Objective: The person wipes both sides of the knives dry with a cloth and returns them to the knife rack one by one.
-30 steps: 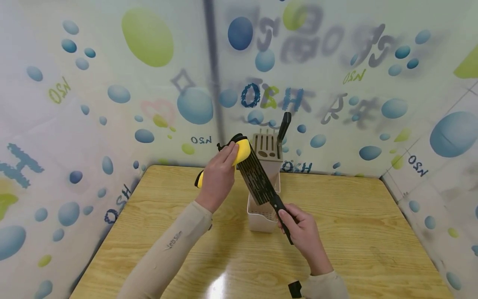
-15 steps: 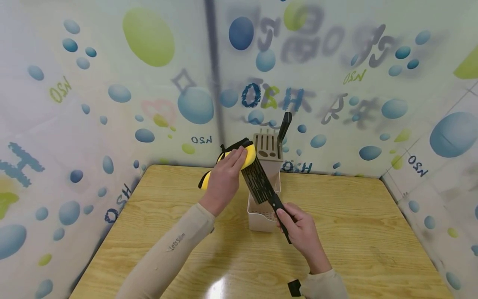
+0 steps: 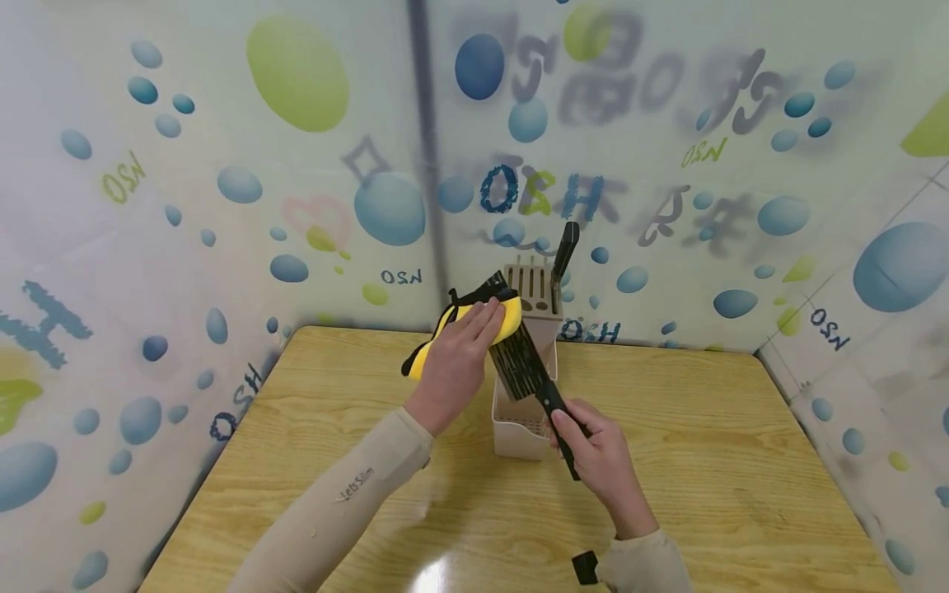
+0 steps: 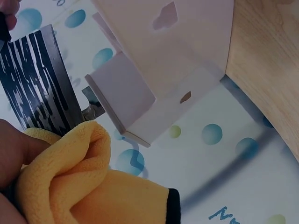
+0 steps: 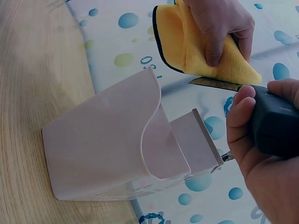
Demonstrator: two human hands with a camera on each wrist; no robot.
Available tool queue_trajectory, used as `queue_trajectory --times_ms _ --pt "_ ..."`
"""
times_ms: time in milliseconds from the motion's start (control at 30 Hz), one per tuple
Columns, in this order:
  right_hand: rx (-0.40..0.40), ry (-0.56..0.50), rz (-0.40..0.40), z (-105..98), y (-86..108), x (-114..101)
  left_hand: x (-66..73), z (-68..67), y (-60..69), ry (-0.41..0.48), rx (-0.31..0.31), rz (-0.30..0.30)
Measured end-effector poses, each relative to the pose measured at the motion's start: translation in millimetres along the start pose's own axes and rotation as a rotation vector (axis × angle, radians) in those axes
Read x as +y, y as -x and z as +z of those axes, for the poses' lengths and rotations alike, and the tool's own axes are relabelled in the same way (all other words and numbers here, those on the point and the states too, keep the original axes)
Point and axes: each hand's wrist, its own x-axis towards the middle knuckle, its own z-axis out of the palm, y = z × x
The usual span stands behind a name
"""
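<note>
My right hand [image 3: 602, 457] grips the black handle of a cleaver [image 3: 521, 366], which is held up at a slant over the table. Dark streaks pattern its broad blade. With my left hand [image 3: 454, 371] I hold a yellow cloth [image 3: 510, 321] with black edging, pressed to the blade. In the right wrist view, the thumb and fingers pinch this cloth [image 5: 224, 60] from opposite sides at the blade. Folds of cloth [image 4: 133, 193] hang loose in the left wrist view. The cloth and left hand hide part of the blade's far end.
Behind the cleaver stands a pale knife holder [image 3: 515, 441] with a slotted top [image 3: 530, 284]. One black-handled knife [image 3: 567, 249] sticks up from it. The wooden table [image 3: 704, 461] meets patterned walls [image 3: 630, 206] at the back and sides.
My left hand and the cloth have slid right and down along the blade toward the handle. More of the blade's far end shows above the cloth. The right hand has barely moved.
</note>
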Motion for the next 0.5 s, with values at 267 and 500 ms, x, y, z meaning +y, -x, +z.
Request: queue_trajectory --times_ms 267,500 --pt "0.026 -0.008 0.007 0 -1.3 1 6.6 2.3 2.0 -0.011 -0.001 0.047" --pt "0.047 0.0 0.062 0 -0.4 2 13.3 3.1 4.8 -0.041 -0.022 0.075"
